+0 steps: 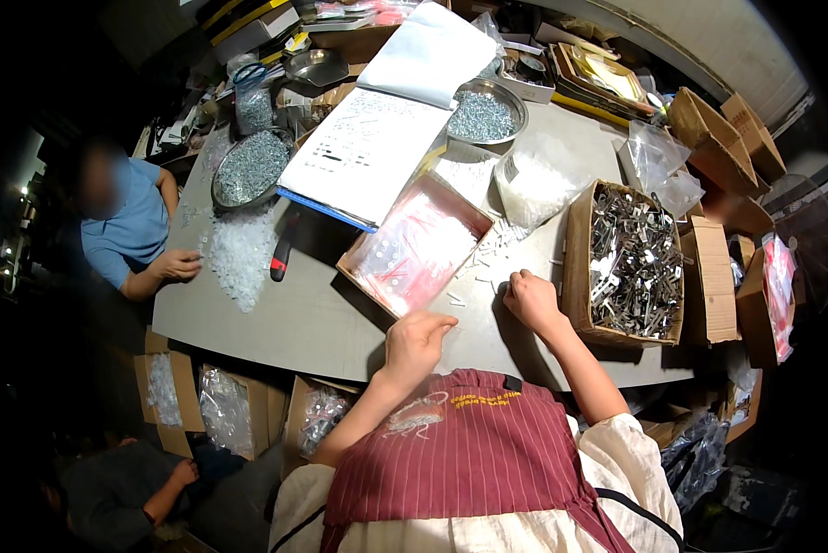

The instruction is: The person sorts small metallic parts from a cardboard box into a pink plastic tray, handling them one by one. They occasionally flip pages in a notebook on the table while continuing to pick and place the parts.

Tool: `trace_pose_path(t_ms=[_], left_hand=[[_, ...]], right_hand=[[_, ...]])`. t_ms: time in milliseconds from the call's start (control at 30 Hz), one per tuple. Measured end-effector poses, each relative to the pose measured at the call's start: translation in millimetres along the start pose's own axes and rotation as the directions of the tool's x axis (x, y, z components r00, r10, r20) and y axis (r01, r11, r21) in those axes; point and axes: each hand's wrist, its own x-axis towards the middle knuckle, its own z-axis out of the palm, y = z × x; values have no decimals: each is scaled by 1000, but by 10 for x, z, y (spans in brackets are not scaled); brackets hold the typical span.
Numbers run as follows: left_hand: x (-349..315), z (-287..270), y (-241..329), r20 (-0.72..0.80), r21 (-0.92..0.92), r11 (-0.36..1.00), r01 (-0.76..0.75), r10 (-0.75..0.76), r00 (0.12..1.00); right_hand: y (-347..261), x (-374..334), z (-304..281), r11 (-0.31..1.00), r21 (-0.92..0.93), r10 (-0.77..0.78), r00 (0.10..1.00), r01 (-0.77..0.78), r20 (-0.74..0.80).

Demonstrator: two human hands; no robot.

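Observation:
My left hand (417,345) is just off the near corner of a cardboard box (347,264) of small clear and pink plastic bags (414,244). Its thumb and fingers are pinched together; whatever they hold is too small to make out. To the right, my right hand (531,299) is closed with its fingertips down by the table, beside scattered small white plastic pieces (499,247). I cannot see what, if anything, is in it. A clear bag (535,184) of more white pieces lies behind them. Close on the right stands a carton (578,267) full of metal clip-like parts (637,267).
An open notebook (368,138) leans over the bag box. Metal bowls of small hardware (252,168) (481,112) stand behind. A red-and-black cutter (285,247) lies beside a heap of clear pieces (243,258). Across the left edge, a person in blue (128,217) reaches in; another person (128,493) sits lower left.

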Motion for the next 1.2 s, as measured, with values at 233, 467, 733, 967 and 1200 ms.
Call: trace_pose_path(t_ms=[233,467,733,967,1200], left_hand=[[67,34,95,3,-68,974,214,-215,977],[207,140,149,75,-285,952,108,-91,993],[370,231,375,176,-99,991,-93,109,978],[410,417,365,239,-116,975,-188,211,948],[442,531,411,290,-129,978,-165,197,937]], right_hand=[[-285,-230,-518,848,530,75,989,2,-125],[-496,-355,-814,716,660,69,918,227,-391],[-530,-523,-1124,744,452,-198,809,492,-553],[-399,-602,-1251,816,331,-215,780,474,-588],[-349,-720,-1273,847,340,-123,773,409,-623]])
